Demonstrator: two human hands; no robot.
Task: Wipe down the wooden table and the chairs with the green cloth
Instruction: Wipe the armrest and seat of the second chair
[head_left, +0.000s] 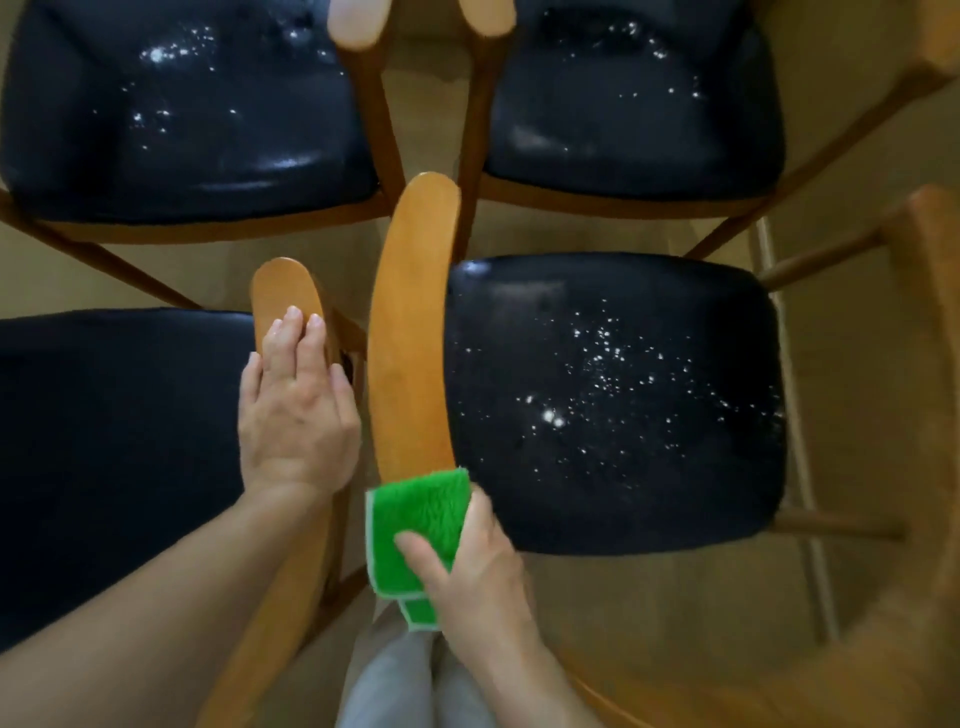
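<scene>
I look straight down on wooden chairs with black seats. My right hand (480, 566) grips the folded green cloth (415, 525) and presses it over the near end of the curved wooden backrest (410, 322) of the right near chair, whose black seat (613, 400) lies to the right. My left hand (296, 405) rests flat, fingers together, on the wooden backrest (283, 296) of the left near chair, with its black seat (114, 457) to the left. The table is not in view.
Two more chairs stand beyond, with black seats at far left (182, 109) and far right (634, 104). Wooden legs and rails cross the narrow floor gap (431, 78) between them. A wooden frame (924, 291) runs down the right edge. My grey trouser legs (410, 680) show below.
</scene>
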